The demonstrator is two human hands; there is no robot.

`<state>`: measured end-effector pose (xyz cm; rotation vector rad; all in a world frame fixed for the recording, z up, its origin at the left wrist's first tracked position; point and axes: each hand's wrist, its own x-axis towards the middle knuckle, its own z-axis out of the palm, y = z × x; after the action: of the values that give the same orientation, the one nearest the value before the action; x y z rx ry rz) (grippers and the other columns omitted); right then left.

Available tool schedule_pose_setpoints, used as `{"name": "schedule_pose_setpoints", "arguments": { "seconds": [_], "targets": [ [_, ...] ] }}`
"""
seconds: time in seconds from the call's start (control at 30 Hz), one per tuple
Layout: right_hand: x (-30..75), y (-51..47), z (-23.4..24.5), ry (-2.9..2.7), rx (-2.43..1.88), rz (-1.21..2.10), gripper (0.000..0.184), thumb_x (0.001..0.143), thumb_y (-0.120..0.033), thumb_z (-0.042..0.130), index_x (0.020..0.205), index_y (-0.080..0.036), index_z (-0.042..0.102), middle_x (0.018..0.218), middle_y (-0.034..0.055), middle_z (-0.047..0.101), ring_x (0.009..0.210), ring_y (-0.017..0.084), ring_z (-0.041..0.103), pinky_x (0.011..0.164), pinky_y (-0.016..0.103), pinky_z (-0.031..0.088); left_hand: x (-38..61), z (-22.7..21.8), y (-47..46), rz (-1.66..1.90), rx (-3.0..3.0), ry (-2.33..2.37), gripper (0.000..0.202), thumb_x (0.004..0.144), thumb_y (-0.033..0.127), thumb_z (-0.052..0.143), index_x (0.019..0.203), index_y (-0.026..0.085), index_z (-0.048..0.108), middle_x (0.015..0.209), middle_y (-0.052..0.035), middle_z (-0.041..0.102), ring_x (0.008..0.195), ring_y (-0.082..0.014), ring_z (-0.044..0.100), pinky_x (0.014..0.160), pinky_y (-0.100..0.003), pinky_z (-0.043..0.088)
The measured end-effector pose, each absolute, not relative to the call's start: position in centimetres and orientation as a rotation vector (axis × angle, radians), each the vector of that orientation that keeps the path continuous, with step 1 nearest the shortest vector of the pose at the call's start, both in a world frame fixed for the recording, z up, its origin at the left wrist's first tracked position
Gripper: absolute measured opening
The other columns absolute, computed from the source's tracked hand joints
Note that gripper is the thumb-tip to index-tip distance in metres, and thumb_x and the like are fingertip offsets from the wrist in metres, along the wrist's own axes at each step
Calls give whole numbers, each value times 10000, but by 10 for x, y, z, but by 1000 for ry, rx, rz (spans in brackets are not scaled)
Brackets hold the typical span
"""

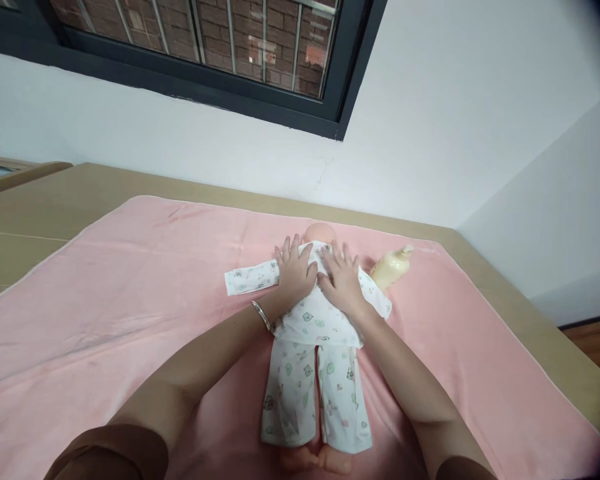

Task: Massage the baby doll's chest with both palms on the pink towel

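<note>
A baby doll point(321, 233) lies on a pink blanket point(190, 233), its head toward the wall and its feet toward me. It wears a white printed top point(313, 319) and matching trousers point(293, 393). My left hand point(295, 270) rests flat on the upper left of the top, fingers spread. On the upper right my right hand point(343, 279) also lies flat with its fingers apart. The thumbs almost meet at the middle of the chest. One sleeve stretches out to the left; the other slants down to the right, partly behind my right forearm.
Just right of the doll lies a pale yellow bottle point(393, 265) with a pump-like top. The blanket covers a wooden surface point(115, 180) that meets a white wall point(405, 133). A dark-framed window point(195, 73) with bars is above. Another wooden edge point(25, 175) shows at far left.
</note>
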<state>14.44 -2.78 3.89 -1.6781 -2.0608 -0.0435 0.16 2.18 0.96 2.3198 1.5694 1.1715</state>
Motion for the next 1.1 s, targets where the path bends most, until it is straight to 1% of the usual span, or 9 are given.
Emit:
{"name": "schedule_pose_setpoints", "arguments": {
  "seconds": [0.1,0.23,0.3,0.43,0.53,0.67,0.87,1.0,1.1],
  "targets": [
    [143,-26,36,-2115,-1657,113,539,951,-336,421,1484,-251,440,1632,90,273,1521,339,179,1169,671,166,0,6,24,1257,2338,1479,462,900,238,437,1342,179,555,1550,-148,408,1488,-345,264,1205,-648,151],
    [144,-25,33,-1978,-1605,-13,582,942,-300,439,1513,-196,389,1643,117,231,1537,292,136,1203,607,151,-1,-1,30,1251,2360,1298,454,925,223,361,1328,152,558,1452,-145,527,1415,-271,410,1207,-527,279],
    [144,-25,32,-2009,-1628,37,563,949,-303,434,1504,-209,407,1638,111,249,1534,302,149,1196,629,137,0,-3,33,1237,2340,1280,478,940,228,334,1368,134,524,1475,-153,506,1439,-264,383,1213,-514,271],
    [145,-23,33,-2025,-1653,107,498,953,-308,441,1440,-227,498,1579,111,383,1488,304,293,1184,665,91,1,-3,35,1223,2327,1316,538,942,248,355,1461,122,424,1546,-151,424,1489,-287,291,1228,-531,204],
    [147,-22,32,-1958,-1643,34,498,932,-264,451,1424,-222,520,1546,106,439,1478,293,317,1193,648,82,0,-2,36,1182,2347,1325,494,935,249,374,1399,142,503,1462,-133,528,1408,-276,417,1214,-515,238],
    [146,-20,30,-1999,-1671,150,516,929,-237,434,1437,-199,513,1551,119,424,1478,321,318,1182,647,164,-1,-1,39,1127,2400,1334,439,947,268,367,1310,169,592,1372,-120,604,1299,-260,522,1162,-496,329],
    [153,-25,53,-2020,-1667,123,537,895,-213,461,1425,-166,538,1547,128,425,1480,358,299,1183,633,216,-4,6,41,991,2535,1403,497,947,297,371,1396,161,534,1438,-159,543,1372,-327,454,1150,-557,334],
    [179,-38,91,-1943,-1640,95,603,864,-211,478,1464,-158,493,1570,109,395,1490,319,291,1193,522,306,-3,24,34,1063,2645,1347,489,910,325,443,1363,194,570,1493,-131,492,1455,-351,340,1210,-586,213],
    [207,-50,117,-1841,-1673,-2,645,846,-198,472,1486,-124,456,1563,112,408,1488,310,296,1211,478,297,13,44,21,1074,2544,1124,514,887,371,468,1358,190,566,1533,-118,450,1474,-333,309,1231,-574,157]
  ]
}}
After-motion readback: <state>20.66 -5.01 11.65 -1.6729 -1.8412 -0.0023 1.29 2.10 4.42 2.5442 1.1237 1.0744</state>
